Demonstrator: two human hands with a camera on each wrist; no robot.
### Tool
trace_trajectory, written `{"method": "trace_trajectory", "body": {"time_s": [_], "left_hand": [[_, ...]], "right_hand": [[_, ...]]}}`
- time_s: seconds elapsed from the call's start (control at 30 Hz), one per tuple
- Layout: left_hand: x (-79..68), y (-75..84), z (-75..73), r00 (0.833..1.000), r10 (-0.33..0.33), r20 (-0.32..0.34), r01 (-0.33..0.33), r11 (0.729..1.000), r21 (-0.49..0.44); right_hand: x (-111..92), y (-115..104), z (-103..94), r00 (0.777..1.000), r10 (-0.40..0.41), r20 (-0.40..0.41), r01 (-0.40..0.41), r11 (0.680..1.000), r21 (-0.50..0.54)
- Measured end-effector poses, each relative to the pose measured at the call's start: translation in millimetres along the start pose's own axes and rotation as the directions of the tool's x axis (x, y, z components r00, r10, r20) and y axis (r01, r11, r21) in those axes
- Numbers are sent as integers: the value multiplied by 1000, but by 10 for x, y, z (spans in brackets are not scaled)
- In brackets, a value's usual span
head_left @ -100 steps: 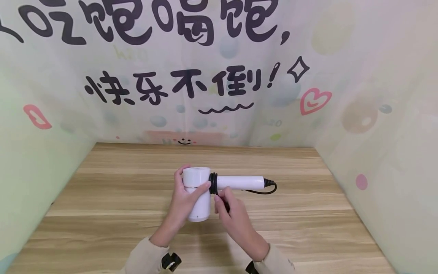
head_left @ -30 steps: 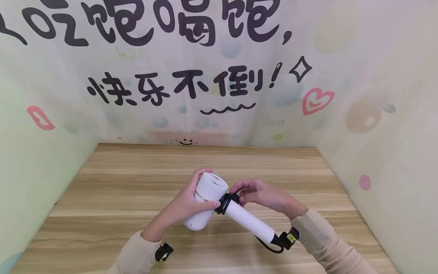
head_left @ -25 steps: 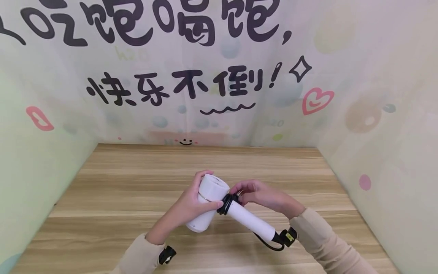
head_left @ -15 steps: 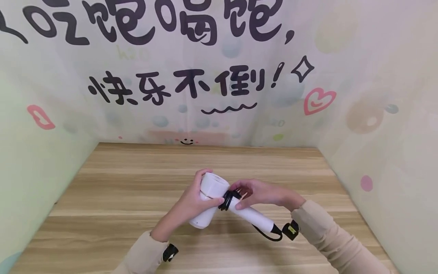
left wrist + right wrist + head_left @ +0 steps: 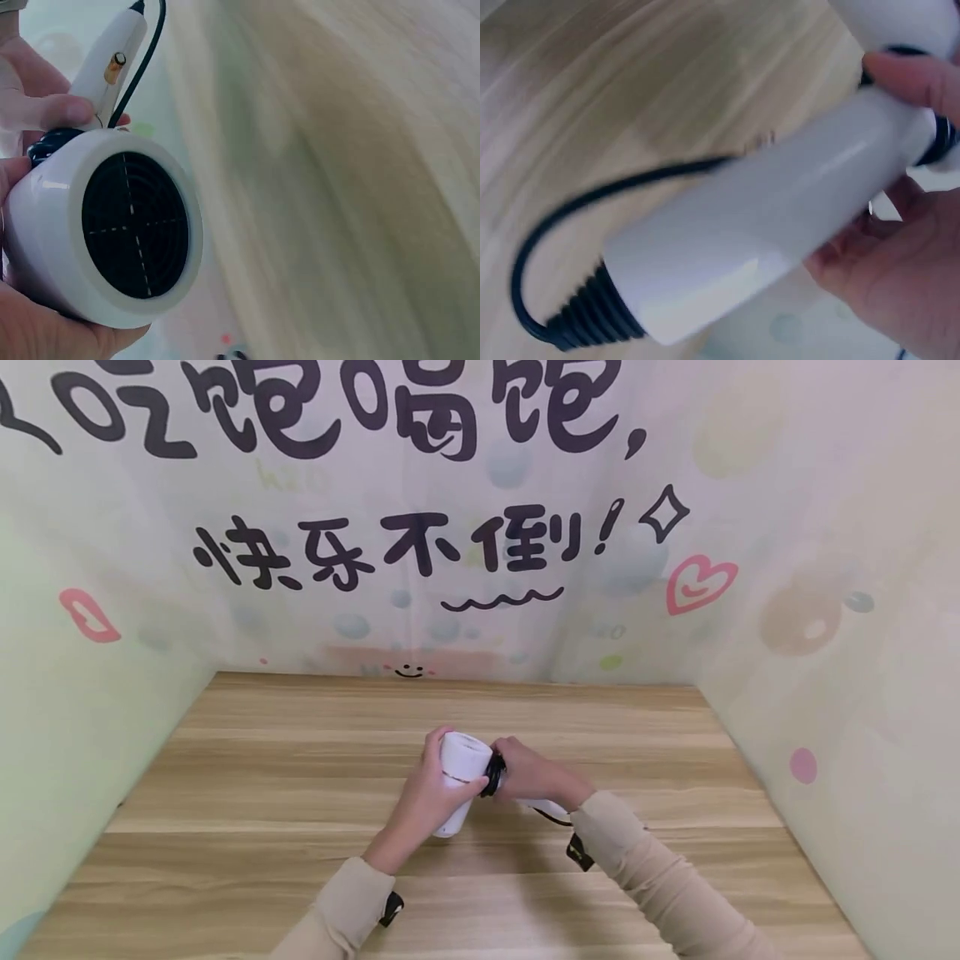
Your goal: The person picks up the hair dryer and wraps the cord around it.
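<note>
A white hair dryer (image 5: pixel 465 758) is held up over the wooden table, its barrel tilted. My left hand (image 5: pixel 422 793) grips the barrel from the left, thumb across its front. My right hand (image 5: pixel 528 773) holds the handle close to the barrel and hides most of it in the head view. Black power cord (image 5: pixel 493 775) is wound in coils where handle meets barrel. In the left wrist view the round dark grille (image 5: pixel 135 225) shows. In the right wrist view the thumb lies over the handle (image 5: pixel 757 225) and fingers curl beneath it; a cord loop (image 5: pixel 592 191) hangs from its end.
The wooden tabletop (image 5: pixel 300 835) spreads under both hands. Behind it stands a printed cloth backdrop (image 5: pixel 405 585) with dark lettering, and pale side walls close in left and right. A black wrist camera (image 5: pixel 579 852) sits by the right cuff.
My right hand has gone from the plug end beside the coils to gripping the handle. Both hands and the hair dryer have risen slightly, and the right forearm has come inward to the left.
</note>
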State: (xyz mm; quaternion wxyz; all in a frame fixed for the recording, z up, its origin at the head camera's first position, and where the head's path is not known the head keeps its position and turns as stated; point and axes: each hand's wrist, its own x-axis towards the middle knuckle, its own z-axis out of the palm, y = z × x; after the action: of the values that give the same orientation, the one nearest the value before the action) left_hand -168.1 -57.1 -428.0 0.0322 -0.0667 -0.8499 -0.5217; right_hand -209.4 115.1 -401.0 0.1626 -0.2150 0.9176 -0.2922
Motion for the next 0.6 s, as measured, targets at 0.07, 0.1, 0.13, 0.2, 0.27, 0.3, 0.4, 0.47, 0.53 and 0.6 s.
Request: {"method": "trace_trajectory", "body": {"time_s": [0.07,0.1,0.13,0.2,0.27,0.3,0.4,0.47,0.53,0.6], "left_hand": [[45,-71,29,1000,-21,-24,21,1000,16],[69,-107,39,999,-30,-36,31,999,26],[90,-136,54,998,-43,-48,45,998,35],[139,-190,80,995,-70,-67,73,996,44],[193,-239,100,992,-96,-80,101,993,54],[221,-259,106,990,-110,-85,115,992,59],[302,-313,122,986,-144,-86,150,986,72],[352,-343,126,982,-174,-80,181,979,90],[397,-365,125,977,-203,-70,209,972,104],[439,-381,117,973,-222,-62,228,966,121]], "right_hand": [[87,33,84,999,-1,-35,0,1000,-28],[124,48,121,999,-2,-50,0,999,-41],[152,74,158,998,-11,-67,7,999,-47],[205,117,218,994,-37,-106,31,997,-65],[259,169,274,987,-71,-145,55,992,-109],[288,199,302,983,-84,-161,63,990,-129],[375,287,383,972,-119,-202,72,971,-226],[430,338,434,966,-134,-220,63,951,-303],[479,376,476,963,-143,-229,52,930,-363],[520,407,508,961,-148,-234,40,910,-413]]}}
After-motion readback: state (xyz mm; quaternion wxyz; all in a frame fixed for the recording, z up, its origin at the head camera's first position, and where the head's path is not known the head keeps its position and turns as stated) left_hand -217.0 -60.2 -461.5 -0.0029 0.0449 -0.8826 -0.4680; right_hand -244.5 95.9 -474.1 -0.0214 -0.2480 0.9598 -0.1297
